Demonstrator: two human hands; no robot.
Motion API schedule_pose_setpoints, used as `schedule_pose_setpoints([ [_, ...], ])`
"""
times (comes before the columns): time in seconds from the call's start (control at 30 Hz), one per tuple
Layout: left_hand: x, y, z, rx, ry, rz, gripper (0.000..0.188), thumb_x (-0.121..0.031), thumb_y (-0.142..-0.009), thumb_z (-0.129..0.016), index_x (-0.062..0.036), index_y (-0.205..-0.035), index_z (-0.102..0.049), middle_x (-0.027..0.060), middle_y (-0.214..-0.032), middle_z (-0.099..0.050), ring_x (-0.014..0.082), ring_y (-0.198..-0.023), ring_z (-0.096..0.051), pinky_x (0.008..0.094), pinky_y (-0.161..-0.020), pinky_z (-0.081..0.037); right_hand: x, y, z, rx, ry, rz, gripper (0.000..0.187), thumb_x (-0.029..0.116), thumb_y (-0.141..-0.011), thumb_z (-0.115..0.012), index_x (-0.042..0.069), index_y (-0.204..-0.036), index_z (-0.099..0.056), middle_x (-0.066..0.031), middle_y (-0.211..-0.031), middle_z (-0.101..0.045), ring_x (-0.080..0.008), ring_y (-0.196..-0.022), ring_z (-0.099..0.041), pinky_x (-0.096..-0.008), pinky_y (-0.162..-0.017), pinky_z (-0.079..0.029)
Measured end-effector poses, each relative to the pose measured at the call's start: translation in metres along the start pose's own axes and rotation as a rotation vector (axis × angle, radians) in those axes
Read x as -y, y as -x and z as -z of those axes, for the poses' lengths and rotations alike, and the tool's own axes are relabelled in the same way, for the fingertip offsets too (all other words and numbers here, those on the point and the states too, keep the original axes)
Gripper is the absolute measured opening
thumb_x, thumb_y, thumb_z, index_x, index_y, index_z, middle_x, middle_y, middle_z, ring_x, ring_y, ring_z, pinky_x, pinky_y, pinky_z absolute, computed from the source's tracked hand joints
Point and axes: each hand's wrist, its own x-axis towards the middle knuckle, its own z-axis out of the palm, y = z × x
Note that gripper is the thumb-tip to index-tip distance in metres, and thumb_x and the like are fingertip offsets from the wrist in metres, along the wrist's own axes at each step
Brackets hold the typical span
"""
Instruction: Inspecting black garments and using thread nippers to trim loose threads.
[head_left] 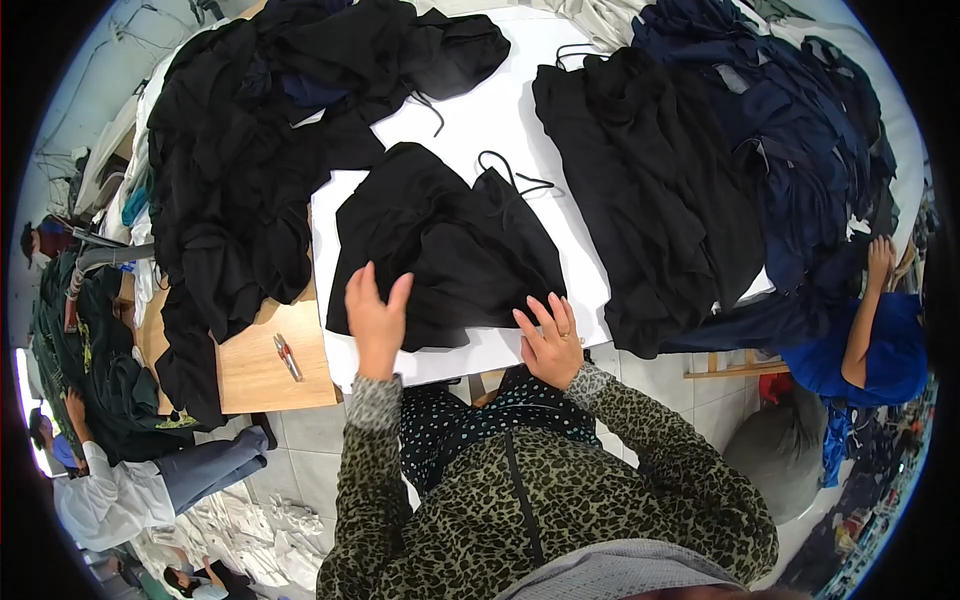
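A black garment (455,245) with a loose black drawstring (517,180) lies spread on a white sheet (470,120) in front of me. Its fabric is creased, and its near edge runs toward me. My left hand (378,315) is over the garment's near left part, thumb and fingers apart. At the near right corner my right hand (553,342) rests with spread fingers on the edge, wearing a ring. Neither hand grips anything. Whether the left fingertips press on the cloth I cannot tell.
A heap of black garments (230,200) covers the left side. To the right lie stacked black garments (660,190) and a navy pile (800,130). A small red and silver tool (288,358) lies on the wooden tabletop (250,385). A person in blue (865,350) touches the navy pile.
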Motion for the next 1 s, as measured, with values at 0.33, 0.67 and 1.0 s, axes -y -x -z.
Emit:
schedule_pose_setpoints([
  [0.33, -0.006, -0.005, -0.041, 0.103, -0.139, 0.076, 0.043, -0.023, -0.087, -0.059, 0.0012, -0.122, -0.049, 0.0171, -0.121, -0.053, 0.0344, -0.114, -0.045, 0.0448, -0.094, -0.035, -0.005, -0.004, 0.011, -0.049, -0.296, -0.052, 0.051, 0.006, -0.074, -0.061, 0.004, -0.125, -0.052, -0.0137, -0.137, -0.043, -0.0361, -0.132, -0.031, -0.0492, -0.107, -0.026],
  [0.67, -0.005, -0.005, 0.009, 0.359, 1.654, 0.537, 0.036, -0.016, -0.096, -0.048, -0.0024, -0.129, -0.047, 0.0083, -0.125, -0.056, 0.0224, -0.114, -0.054, 0.0354, -0.099, -0.041, -0.016, -0.001, 0.016, -0.078, -0.600, -0.174, 0.052, -0.001, -0.074, -0.059, 0.000, -0.125, -0.050, -0.0145, -0.134, -0.047, -0.0362, -0.133, -0.031, -0.0420, -0.107, -0.028],
  [1.0, -0.022, 0.002, 0.016, 0.298, 0.410, 0.211, 0.072, -0.012, -0.069, -0.076, 0.0006, -0.129, -0.039, 0.0193, -0.121, -0.049, 0.0272, -0.106, -0.053, 0.0351, -0.091, -0.044, -0.010, -0.025, 0.036, -0.221, -0.629, -0.326, 0.041, 0.002, -0.077, -0.061, 0.001, -0.118, -0.056, -0.0133, -0.105, -0.061, -0.0289, -0.103, -0.056, -0.0351, -0.094, -0.041],
])
